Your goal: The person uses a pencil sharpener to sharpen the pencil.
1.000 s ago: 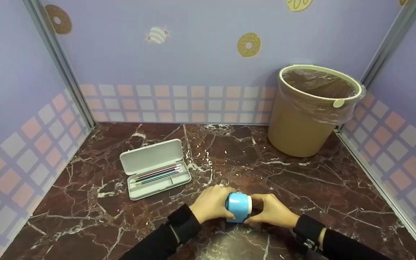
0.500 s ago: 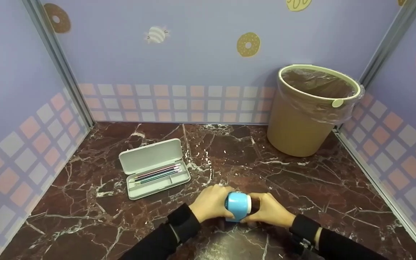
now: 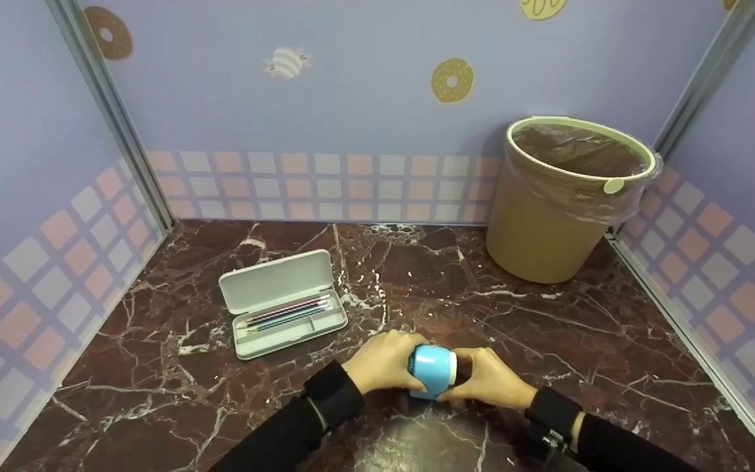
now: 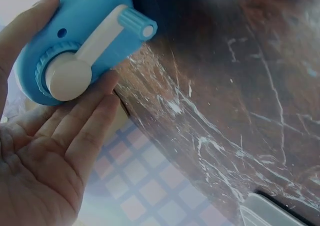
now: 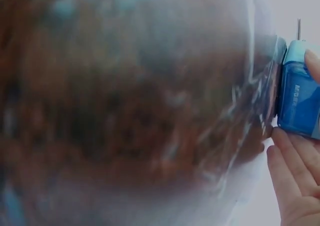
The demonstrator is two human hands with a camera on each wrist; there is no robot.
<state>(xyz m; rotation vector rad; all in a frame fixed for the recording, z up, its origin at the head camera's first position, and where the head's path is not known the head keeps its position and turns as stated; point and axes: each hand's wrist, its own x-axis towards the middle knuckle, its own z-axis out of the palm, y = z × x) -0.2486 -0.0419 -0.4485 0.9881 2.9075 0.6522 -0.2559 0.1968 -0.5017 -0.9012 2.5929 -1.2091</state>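
A blue pencil sharpener [image 3: 433, 369] sits low over the marble-patterned table at the front middle. My left hand [image 3: 384, 360] grips its left side, with the thumb on one edge and the fingers along the other. In the left wrist view, the white crank [image 4: 102, 40] with its blue ribbed knob [image 4: 137, 23] shows on the side facing that palm. From the right, my right hand [image 3: 492, 379] holds the end with the white rim, thumb toward me and fingers on the far side. The right wrist view shows a translucent blue drawer [image 5: 299, 98] beside this hand's fingers.
An open white pencil case [image 3: 277, 283] lies to the left of my hands, with several pencils [image 3: 289, 314] in it. A tan bin [image 3: 538, 229] with a clear liner stands at the back right. Patterned panels [image 3: 364, 118] enclose the table's back and sides.
Since a second ago, my right hand has shifted very slightly left against the sharpener. The left hand keeps its grip, and the pencil case and bin stay put.
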